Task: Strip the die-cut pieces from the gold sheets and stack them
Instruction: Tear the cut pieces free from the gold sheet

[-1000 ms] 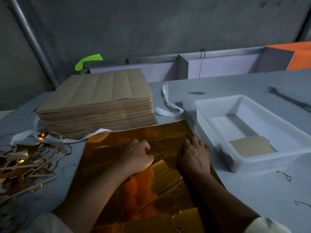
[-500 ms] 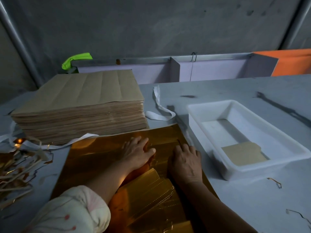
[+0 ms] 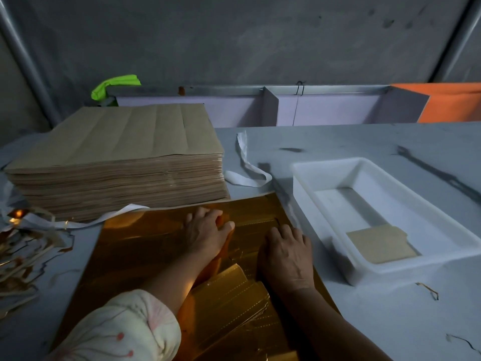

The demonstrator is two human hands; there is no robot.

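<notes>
On my feed the gold sheet (image 3: 145, 243) lay flat, lower centre, its long axis running up-frame and leaning right. Left hand (image 3: 205, 233) and right hand (image 3: 286, 254) pressed on its far end, fingers relaxed, gripping nothing. Lifted die-cut pieces (image 3: 229, 290) sat between the wrists.

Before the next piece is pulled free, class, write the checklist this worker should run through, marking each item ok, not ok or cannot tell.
1. Gold sheet flat under both hands: ok.
2. Right hand pressing the sheet, fingers spread: ok.
3. Left hand has a grip on a piece: cannot tell, fingertips hidden.
4. White tray beside the sheet with room: ok, one brown piece inside.
5. Scrap pile apart from the sheet: ok.
</notes>
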